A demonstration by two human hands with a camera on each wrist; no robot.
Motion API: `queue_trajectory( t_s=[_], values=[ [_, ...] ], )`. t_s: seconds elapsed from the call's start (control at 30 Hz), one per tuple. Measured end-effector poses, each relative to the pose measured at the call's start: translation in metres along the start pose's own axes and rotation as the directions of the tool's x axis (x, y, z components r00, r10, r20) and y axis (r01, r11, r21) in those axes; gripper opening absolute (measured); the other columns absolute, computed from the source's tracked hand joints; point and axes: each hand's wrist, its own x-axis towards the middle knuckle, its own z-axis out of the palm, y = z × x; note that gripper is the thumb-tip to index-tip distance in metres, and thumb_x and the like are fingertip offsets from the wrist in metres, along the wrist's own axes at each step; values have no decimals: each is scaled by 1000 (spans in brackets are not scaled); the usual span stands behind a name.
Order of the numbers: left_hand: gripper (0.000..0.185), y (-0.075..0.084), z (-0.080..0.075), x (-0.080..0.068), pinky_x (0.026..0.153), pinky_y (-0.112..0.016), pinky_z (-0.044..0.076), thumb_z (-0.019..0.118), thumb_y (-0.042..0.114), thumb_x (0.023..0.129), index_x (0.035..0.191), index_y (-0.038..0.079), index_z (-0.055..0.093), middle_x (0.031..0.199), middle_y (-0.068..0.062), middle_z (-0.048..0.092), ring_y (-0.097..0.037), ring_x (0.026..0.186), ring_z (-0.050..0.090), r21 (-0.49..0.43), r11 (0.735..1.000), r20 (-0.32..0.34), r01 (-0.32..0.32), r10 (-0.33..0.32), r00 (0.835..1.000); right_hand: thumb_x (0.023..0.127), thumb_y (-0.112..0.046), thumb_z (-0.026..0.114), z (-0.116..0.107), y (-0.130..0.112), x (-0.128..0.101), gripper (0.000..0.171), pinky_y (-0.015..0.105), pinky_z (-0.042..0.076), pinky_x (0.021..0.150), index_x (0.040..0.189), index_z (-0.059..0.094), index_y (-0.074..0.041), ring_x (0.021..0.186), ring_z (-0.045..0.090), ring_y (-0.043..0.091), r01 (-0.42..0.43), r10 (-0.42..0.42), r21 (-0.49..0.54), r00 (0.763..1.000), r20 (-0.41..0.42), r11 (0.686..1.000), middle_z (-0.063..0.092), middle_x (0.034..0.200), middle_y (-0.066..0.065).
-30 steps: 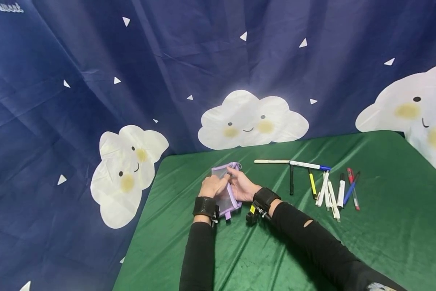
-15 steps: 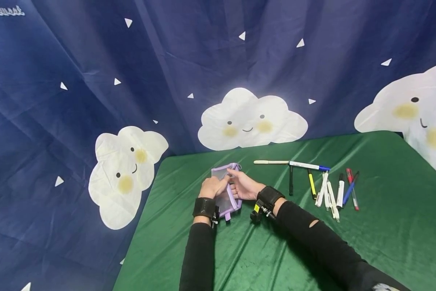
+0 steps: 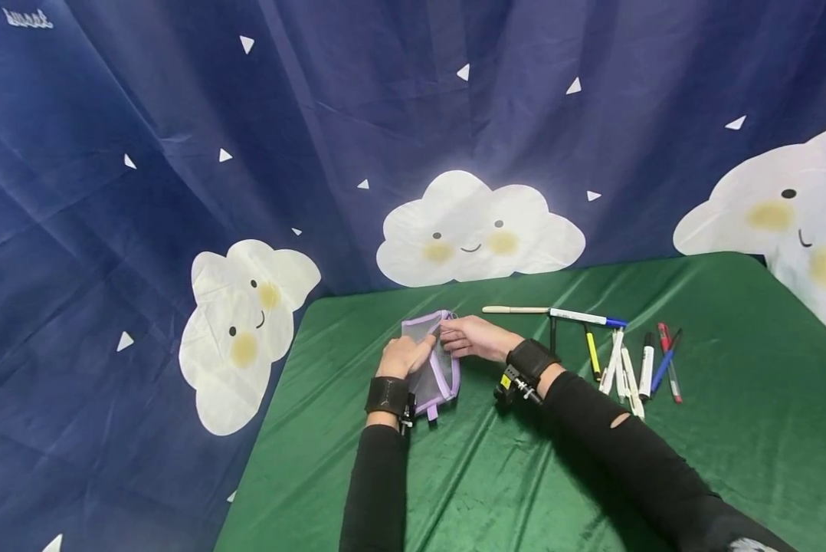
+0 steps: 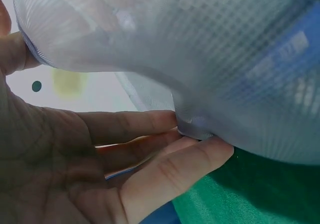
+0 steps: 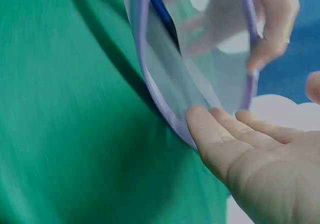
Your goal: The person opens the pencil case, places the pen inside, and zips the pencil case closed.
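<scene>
A mesh zip pouch [image 3: 424, 387] with lilac edging lies tilted at the middle-left of the green cloth. My left hand [image 3: 402, 356] grips its left side, the thumb over the mesh and the fingers beneath, as the left wrist view shows. The pouch's mouth gapes between lilac zip edges [image 5: 142, 43], and a dark blue pen-like stick [image 5: 164, 14] shows within. My right hand [image 3: 478, 337] is at the mouth's right side. In the right wrist view its extended fingers [image 5: 210, 134] reach to the near rim, the thumb apart from them.
Right of the pouch lie several pens: a white marker with a blue cap [image 3: 578, 315], a beige pen [image 3: 515, 310], a yellow highlighter [image 3: 592, 353], white pens [image 3: 613, 360], a black-capped marker [image 3: 647, 368], and blue [image 3: 664, 360] and red [image 3: 663, 336] pens. A blue curtain [image 3: 358, 92] hangs behind.
My right hand has drawn back to the right from the pouch's mouth, its forearm shifting right too. The left hand keeps its hold, and the pouch stays almost where it was.
</scene>
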Motion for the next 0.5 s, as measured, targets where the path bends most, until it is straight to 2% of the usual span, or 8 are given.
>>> queue_trajectory(
  t_s=[0.1,0.2,0.27,0.37,0.43,0.5],
  values=[
    [76,0,0,0,89,-42,45,29,63,82,118,2,58,122,-18,58,-36,112,54,-1,1000,3,4,-4,1000,95,-32,40,-13,-8,-10,57,49,30,108,140,25,-1,132,32,39,44,-47,-118,999,-27,992,28,145,23],
    [77,-1,-1,0,88,-42,46,30,64,82,117,2,59,121,-19,58,-36,110,55,-8,1000,2,-2,2,1000,95,-30,41,-26,-17,-25,51,50,32,106,137,31,-3,130,35,39,90,-115,-285,991,-71,954,33,143,21],
    [76,-1,-2,0,86,-42,46,30,63,82,115,1,60,120,-19,59,-36,108,56,-11,1000,-7,-8,8,1000,95,-29,42,-34,-23,-34,48,50,35,104,136,35,-6,128,38,38,114,-168,-412,981,-97,904,37,141,18],
    [75,-2,-2,0,83,-41,47,31,63,81,113,1,61,118,-20,60,-34,106,57,-5,1000,-16,-11,11,1000,94,-29,43,-45,-28,-45,45,48,38,101,134,39,-9,125,42,35,126,-242,-571,961,-131,811,42,137,17],
    [76,-3,-1,0,83,-40,47,31,63,81,112,1,61,117,-20,60,-34,105,58,-2,1000,-19,-10,10,1000,94,-29,44,-51,-30,-52,44,46,40,99,133,40,-10,124,44,32,117,-278,-640,948,-157,759,44,136,17],
    [76,-3,0,0,82,-40,47,30,63,81,111,0,61,116,-20,60,-34,104,58,-3,1000,-17,-8,8,1000,94,-27,44,-57,-31,-58,43,45,41,97,133,40,-10,123,45,32,108,-307,-679,935,-180,726,45,135,17]
  ],
)
